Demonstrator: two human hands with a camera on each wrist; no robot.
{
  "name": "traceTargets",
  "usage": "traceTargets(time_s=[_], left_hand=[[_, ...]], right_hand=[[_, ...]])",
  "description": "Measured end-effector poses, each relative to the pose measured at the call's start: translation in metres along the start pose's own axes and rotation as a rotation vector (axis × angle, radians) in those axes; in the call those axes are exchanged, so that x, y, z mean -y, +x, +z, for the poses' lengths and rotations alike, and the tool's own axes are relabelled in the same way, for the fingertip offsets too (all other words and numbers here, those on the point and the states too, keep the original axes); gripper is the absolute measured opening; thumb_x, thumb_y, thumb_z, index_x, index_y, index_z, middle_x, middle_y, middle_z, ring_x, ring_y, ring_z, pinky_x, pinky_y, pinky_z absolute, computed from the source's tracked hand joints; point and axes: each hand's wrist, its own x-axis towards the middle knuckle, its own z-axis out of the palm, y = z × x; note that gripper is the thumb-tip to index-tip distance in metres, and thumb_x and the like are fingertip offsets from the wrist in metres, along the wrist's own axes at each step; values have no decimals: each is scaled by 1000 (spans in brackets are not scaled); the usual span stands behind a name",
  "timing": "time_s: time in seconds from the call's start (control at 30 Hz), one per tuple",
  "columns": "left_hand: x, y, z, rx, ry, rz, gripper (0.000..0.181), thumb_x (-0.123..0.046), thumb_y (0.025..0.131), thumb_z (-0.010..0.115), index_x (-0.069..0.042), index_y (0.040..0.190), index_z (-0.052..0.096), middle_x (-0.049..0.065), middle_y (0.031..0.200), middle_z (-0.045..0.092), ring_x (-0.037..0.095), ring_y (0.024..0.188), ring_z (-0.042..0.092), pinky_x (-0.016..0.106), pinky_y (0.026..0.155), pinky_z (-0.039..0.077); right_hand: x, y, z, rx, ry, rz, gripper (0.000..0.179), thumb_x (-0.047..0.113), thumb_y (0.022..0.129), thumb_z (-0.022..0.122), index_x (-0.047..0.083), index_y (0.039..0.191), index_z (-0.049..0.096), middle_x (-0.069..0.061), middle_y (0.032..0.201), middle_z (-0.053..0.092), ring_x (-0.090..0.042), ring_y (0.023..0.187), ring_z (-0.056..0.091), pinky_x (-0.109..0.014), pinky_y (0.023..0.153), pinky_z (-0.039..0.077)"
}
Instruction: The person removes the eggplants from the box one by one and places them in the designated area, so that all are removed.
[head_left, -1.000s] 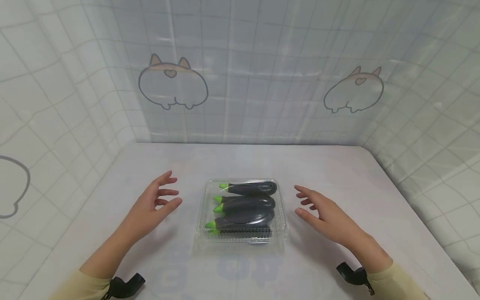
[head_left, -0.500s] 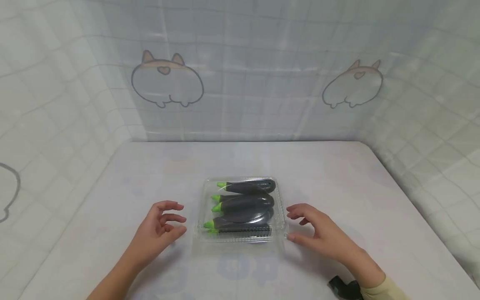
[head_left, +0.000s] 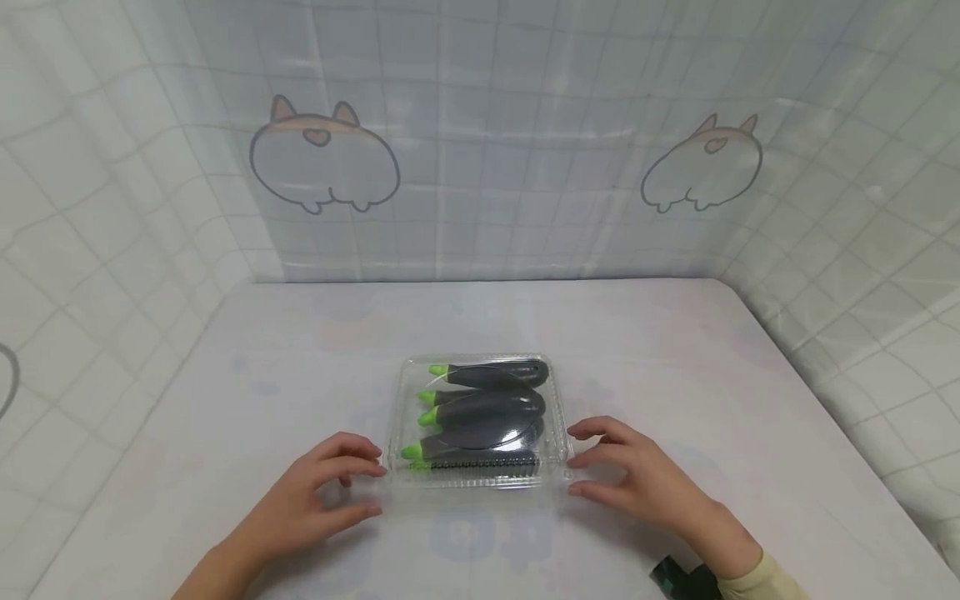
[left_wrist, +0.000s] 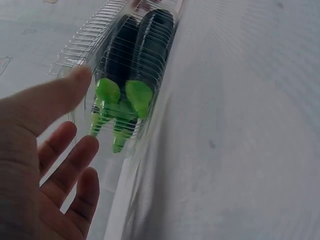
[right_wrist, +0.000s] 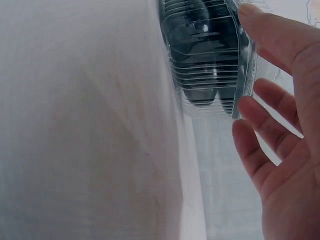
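Observation:
A clear plastic clamshell box (head_left: 480, 482) lies closed in the middle of the table, holding several dark eggplants (head_left: 487, 407) with bright green stems pointing left. My left hand (head_left: 330, 487) rests by the box's front left corner, fingers gently bent, fingertips at the rim. My right hand (head_left: 637, 475) sits at the front right corner, its fingertips against the box's side. In the left wrist view the left hand's (left_wrist: 45, 150) thumb meets the ribbed box (left_wrist: 80, 45) beside the eggplants (left_wrist: 145, 45). In the right wrist view the right hand's (right_wrist: 280, 150) fingers touch the box (right_wrist: 210, 100).
The white table (head_left: 300, 350) is covered with a pale printed cloth. A checked curtain with cartoon animal prints (head_left: 322, 158) closes off the back and both sides. The table's right edge (head_left: 825, 417) runs close to the curtain.
Both hands have come down and inward from beside the box to its two front corners, and their fingers now reach the plastic rim. The box has not moved.

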Motion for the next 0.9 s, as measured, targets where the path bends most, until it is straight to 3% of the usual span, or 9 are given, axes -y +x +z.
traceTargets(time_s=[0.17,0.27,0.4,0.67,0.77,0.9], left_hand=[[-17,11,-3,-54,48,76,39,1,65,88,-13,100,76,5,112,62,17,95,60,18,72,46],[-20,14,-3,-81,55,121,32,-1,68,88,-12,97,78,6,111,63,15,90,62,17,73,47],[-22,13,-3,-88,46,126,30,0,69,87,-12,96,79,5,111,63,8,75,61,15,69,46],[-7,4,1,-61,34,95,36,3,65,88,-14,95,79,6,107,63,7,75,61,16,69,47],[1,0,2,-59,41,91,35,0,66,88,-14,96,79,8,107,63,8,76,62,16,70,47],[6,-2,3,-49,22,84,35,0,67,88,-14,97,79,10,108,63,13,83,65,17,77,50]], right_hand=[[1,-2,-1,-3,-14,-52,18,30,84,82,23,100,79,-1,124,60,-12,91,58,-16,78,46],[1,-2,-1,-8,-9,-68,16,29,84,81,22,99,79,1,123,60,-14,94,59,-18,79,47],[3,0,0,-18,28,-118,11,23,85,80,22,97,79,1,119,62,-17,104,59,-22,83,48],[2,8,2,-57,-50,-338,12,25,98,64,18,100,74,5,106,67,-26,106,59,-30,102,38],[4,11,3,-48,-75,-348,11,23,99,63,16,100,71,8,102,67,-24,106,60,-33,102,38],[8,12,3,-13,-87,-280,11,24,100,60,18,99,69,11,104,65,-21,110,60,-30,103,36]])
